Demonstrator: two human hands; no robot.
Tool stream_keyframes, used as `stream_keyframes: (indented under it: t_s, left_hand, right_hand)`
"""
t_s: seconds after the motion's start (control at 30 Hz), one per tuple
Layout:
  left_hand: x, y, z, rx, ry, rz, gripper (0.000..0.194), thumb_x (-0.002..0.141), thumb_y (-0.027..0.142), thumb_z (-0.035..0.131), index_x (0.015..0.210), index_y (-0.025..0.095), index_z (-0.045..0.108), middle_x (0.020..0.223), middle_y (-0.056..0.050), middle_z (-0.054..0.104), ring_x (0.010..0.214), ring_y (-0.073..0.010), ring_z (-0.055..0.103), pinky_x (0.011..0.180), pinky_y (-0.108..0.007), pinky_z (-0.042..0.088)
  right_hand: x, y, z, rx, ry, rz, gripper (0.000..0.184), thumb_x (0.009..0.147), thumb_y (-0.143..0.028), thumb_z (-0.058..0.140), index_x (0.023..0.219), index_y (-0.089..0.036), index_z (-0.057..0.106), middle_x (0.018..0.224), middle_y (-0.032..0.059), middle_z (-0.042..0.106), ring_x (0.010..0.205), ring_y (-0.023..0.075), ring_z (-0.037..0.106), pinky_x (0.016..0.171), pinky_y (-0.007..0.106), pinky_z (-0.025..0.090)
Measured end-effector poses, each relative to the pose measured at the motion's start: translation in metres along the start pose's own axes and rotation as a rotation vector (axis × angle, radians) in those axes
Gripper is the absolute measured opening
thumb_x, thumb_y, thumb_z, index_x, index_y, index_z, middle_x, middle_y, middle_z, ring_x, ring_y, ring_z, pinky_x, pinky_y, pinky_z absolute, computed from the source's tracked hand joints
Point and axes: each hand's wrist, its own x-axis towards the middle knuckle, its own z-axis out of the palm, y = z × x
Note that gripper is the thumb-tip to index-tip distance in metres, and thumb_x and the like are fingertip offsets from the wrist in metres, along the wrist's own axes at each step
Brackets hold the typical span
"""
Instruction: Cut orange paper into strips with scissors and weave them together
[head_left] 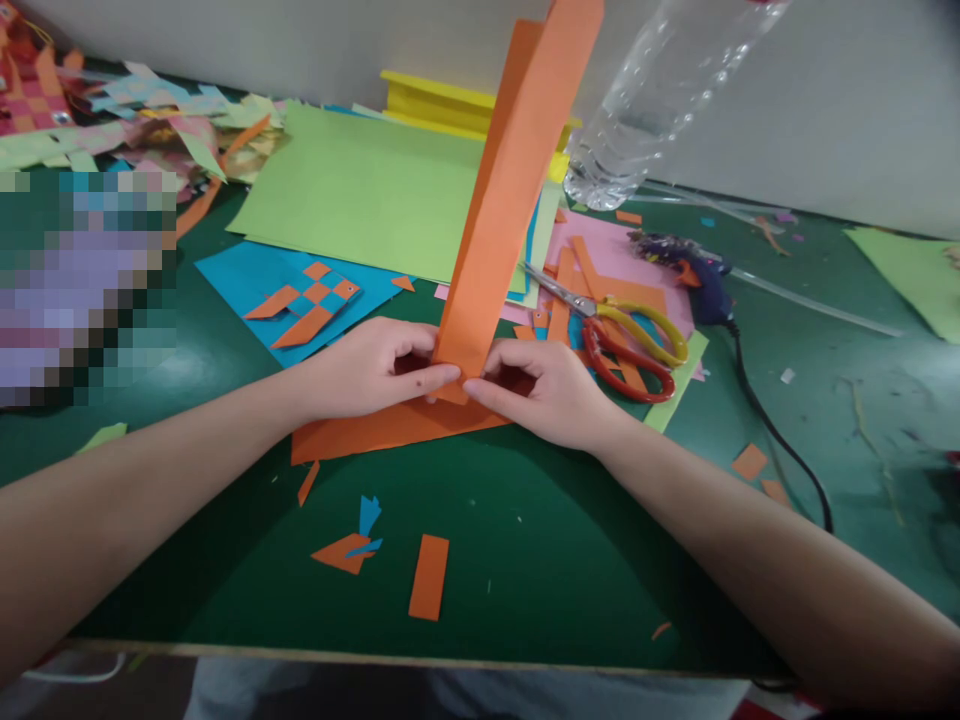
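Note:
A long folded strip of orange paper [502, 210] stands tilted up from the table, leaning to the right at its top. My left hand [382, 370] pinches its lower left edge between thumb and fingers. From the other side my right hand [536, 390] pinches the lower right edge, the two thumbs almost meeting. Beneath them lies a flat orange sheet [352, 430]. To the left, a woven orange and blue paper fish [319, 300] rests on a blue sheet [240, 275]. Scissors [611, 325] with red and yellow handles lie just beyond my right hand.
Green paper sheets [360, 190] lie behind the strip, near a clear plastic bottle [652, 110]. A glue gun [705, 280] with a black cord is at the right. Paper scraps [429, 578] lie in front, a pile of paper strips [172, 120] at back left. A blurred-out object [75, 290] sits left.

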Motion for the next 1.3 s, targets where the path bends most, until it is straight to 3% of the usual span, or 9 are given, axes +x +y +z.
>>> stream_keyframes:
  t_s: [0.4, 0.67, 0.87, 1.03, 1.17, 1.3]
  left_hand:
    - [-0.0002, -0.001, 0.0001, 0.024, 0.002, -0.009, 0.037, 0.089, 0.046, 0.05, 0.068, 0.017, 0.056, 0.066, -0.002, 0.063, 0.057, -0.0122, 0.061, 0.049, -0.021, 0.041]
    - [-0.0001, -0.0013, -0.0013, 0.126, -0.02, 0.194, 0.03, 0.091, 0.039, 0.05, 0.072, 0.017, 0.059, 0.068, -0.002, 0.062, 0.069, -0.0147, 0.06, 0.06, -0.023, 0.042]
    - [-0.0005, -0.0029, -0.0013, 0.119, -0.008, 0.144, 0.032, 0.09, 0.037, 0.048, 0.065, 0.017, 0.052, 0.062, 0.0, 0.054, 0.06, -0.0121, 0.053, 0.052, -0.022, 0.035]
    - [-0.0009, -0.0017, -0.0007, 0.075, 0.016, 0.107, 0.033, 0.089, 0.038, 0.049, 0.063, 0.019, 0.043, 0.059, 0.004, 0.042, 0.052, -0.0089, 0.04, 0.048, -0.021, 0.031]
    - [-0.0011, -0.0005, -0.0011, 0.032, 0.012, 0.065, 0.036, 0.091, 0.039, 0.049, 0.063, 0.019, 0.039, 0.059, 0.005, 0.035, 0.051, -0.0078, 0.034, 0.048, -0.021, 0.028]
    - [-0.0017, 0.0002, -0.0025, -0.027, -0.012, 0.067, 0.035, 0.092, 0.039, 0.05, 0.064, 0.018, 0.043, 0.06, 0.005, 0.038, 0.053, -0.0076, 0.036, 0.049, -0.02, 0.029]
  right_hand:
    - [-0.0005, 0.0007, 0.0005, 0.002, 0.02, -0.031, 0.026, 0.086, -0.032, 0.064, 0.066, -0.018, 0.054, 0.061, -0.0027, 0.056, 0.055, 0.0085, 0.047, 0.05, 0.022, 0.034]
    - [-0.0007, 0.001, -0.0003, 0.088, 0.041, 0.002, 0.026, 0.086, -0.034, 0.063, 0.067, -0.018, 0.056, 0.061, -0.0029, 0.054, 0.054, 0.0077, 0.044, 0.049, 0.022, 0.034]
    - [-0.0008, 0.0041, -0.0003, 0.091, 0.094, 0.076, 0.034, 0.084, -0.042, 0.065, 0.062, -0.018, 0.058, 0.057, -0.0031, 0.052, 0.049, 0.0067, 0.041, 0.044, 0.022, 0.032]
    - [-0.0031, 0.0059, -0.0005, 0.106, 0.075, 0.131, 0.028, 0.08, -0.044, 0.069, 0.071, -0.017, 0.068, 0.067, 0.0023, 0.067, 0.059, 0.0126, 0.057, 0.051, 0.026, 0.045]
    - [-0.004, 0.0054, 0.0005, 0.216, 0.052, 0.036, 0.02, 0.079, -0.032, 0.071, 0.094, -0.019, 0.071, 0.091, 0.0044, 0.076, 0.078, 0.018, 0.07, 0.067, 0.029, 0.057]
    - [-0.0041, 0.0046, 0.0017, 0.23, 0.101, -0.025, 0.02, 0.077, -0.026, 0.073, 0.095, -0.019, 0.069, 0.093, 0.0044, 0.076, 0.083, 0.0189, 0.073, 0.07, 0.029, 0.06]
